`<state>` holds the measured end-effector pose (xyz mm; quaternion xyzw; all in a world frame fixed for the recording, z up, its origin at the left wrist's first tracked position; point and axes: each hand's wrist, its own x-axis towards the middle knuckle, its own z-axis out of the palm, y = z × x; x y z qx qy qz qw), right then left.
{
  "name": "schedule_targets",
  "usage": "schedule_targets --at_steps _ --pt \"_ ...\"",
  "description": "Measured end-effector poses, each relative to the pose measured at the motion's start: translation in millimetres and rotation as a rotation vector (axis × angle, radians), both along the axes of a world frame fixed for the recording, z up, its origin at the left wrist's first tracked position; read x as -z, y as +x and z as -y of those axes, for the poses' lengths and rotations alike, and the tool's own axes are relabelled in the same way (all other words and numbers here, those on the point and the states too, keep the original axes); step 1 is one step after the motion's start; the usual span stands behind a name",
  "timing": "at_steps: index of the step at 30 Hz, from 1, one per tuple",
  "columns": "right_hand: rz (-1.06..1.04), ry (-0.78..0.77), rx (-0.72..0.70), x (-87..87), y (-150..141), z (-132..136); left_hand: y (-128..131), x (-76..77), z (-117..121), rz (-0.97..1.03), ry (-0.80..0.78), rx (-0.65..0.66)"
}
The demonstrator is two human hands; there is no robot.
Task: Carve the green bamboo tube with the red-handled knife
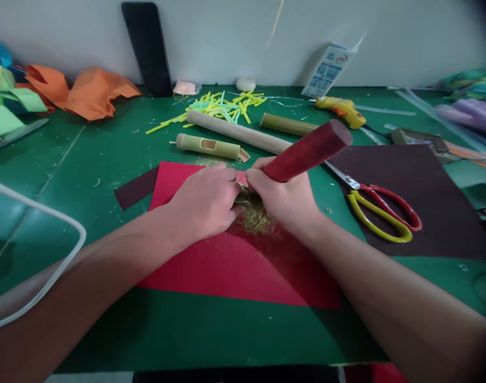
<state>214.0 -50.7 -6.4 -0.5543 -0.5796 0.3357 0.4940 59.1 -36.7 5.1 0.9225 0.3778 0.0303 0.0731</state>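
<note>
Red, thick and cylindrical, the handle of your tool (307,151) is slanting up out of your right hand (285,194), which is wrapping tightly around its lower part. Your left hand (211,199) is curling its fingers and pinching a short greenish bamboo piece (243,198) just beside the right. You're apparently carving or scraping it, judging by the shavings (257,219) lying directly below. The tool's working end is hiding behind your fingers, so contact isn't showing clearly. The next move is probably calling for a firm left pinch, fingertips clear of the tool's path, and short, controlled pressure from the right.

The bamboo piece is sitting between both hands, over the red sheet (211,263) on the green counter (179,340). It's looking dull olive and rounded; most of it is disappearing under your fingers, so its length and any cut aren't showing. Beyond it, a paler bamboo tube (223,149) is lying with a rectangular opening facing up. Scissors (380,215) are resting to the right, well apart from the work.
</note>
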Motion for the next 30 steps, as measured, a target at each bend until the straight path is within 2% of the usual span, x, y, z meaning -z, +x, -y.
schedule_targets --at_steps 4,8,12,18,24,30 --pt "-0.021 -0.025 -0.021 0.2 0.7 1.5 0.0 -0.8 -0.6 -0.003 -0.018 -0.009" --pt "-0.029 0.040 0.046 4.8 0.8 1.6 0.1 0.6 -1.9 0.010 0.001 -0.012" --pt "0.033 0.078 0.033 8.6 1.9 0.3 0.8 1.7 -1.8 0.015 0.007 -0.014" --pt "0.055 0.074 0.041 7.3 1.9 0.4 -0.3 1.9 -1.2 0.023 0.004 -0.013" --pt "0.037 0.011 -0.022 5.2 2.0 4.8 -3.0 3.8 -4.6 0.047 0.010 0.006" --pt "0.033 0.081 0.041 8.6 2.6 1.9 -3.1 6.3 -4.8 0.073 0.055 0.002"
